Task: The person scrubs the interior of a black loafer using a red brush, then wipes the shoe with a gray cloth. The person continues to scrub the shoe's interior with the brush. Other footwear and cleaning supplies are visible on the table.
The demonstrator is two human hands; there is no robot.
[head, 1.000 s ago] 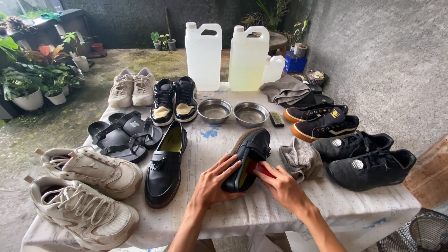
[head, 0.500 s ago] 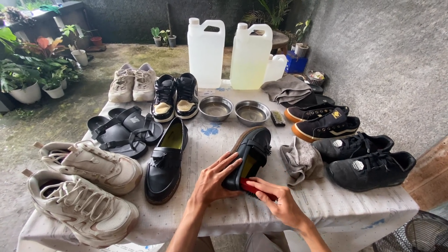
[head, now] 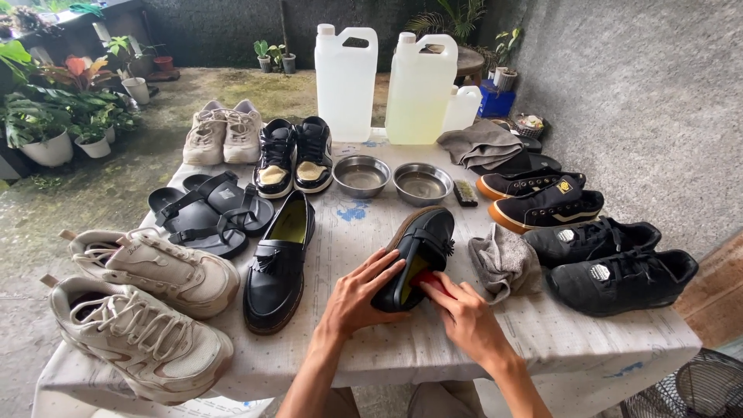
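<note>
I am steadying a black loafer (head: 418,255) with my left hand (head: 360,298), fingers spread flat along its outer side and not closed around it, so that the shoe is staying tipped on its edge with the opening turned toward me. The loafer is lying just below the centre of the tabletop (head: 364,340), heel toward 6 o'clock and toe toward 12 o'clock.

My right hand (head: 464,317) is curling its fingers around a small red thing (head: 429,280) at the mouth of the loafer. What the red thing is, I cannot tell; it is mostly hidden.

The matching loafer (head: 280,259) is resting upright at 9 o'clock of the held shoe, showing a yellow-green lining. A grey rag (head: 503,262) is lying crumpled at 3 o'clock, just beside my right hand and within reach.

Containers:
- Two steel bowls (head: 391,176) are standing side by side at 12 o'clock. Whether they are holding liquid, I cannot tell.
- A small brush (head: 465,193) is lying just right of the bowls.
- Two large plastic jugs (head: 383,81) are standing behind the bowls. The left one is looking white and opaque; the right one is showing a pale yellowish liquid filling most of it.

Other pairs are ringing the working area: cream sneakers (head: 143,306) at 8 o'clock, black sandals (head: 209,213) at 10 o'clock, black sneakers (head: 611,259) at 3 o'clock.
</note>
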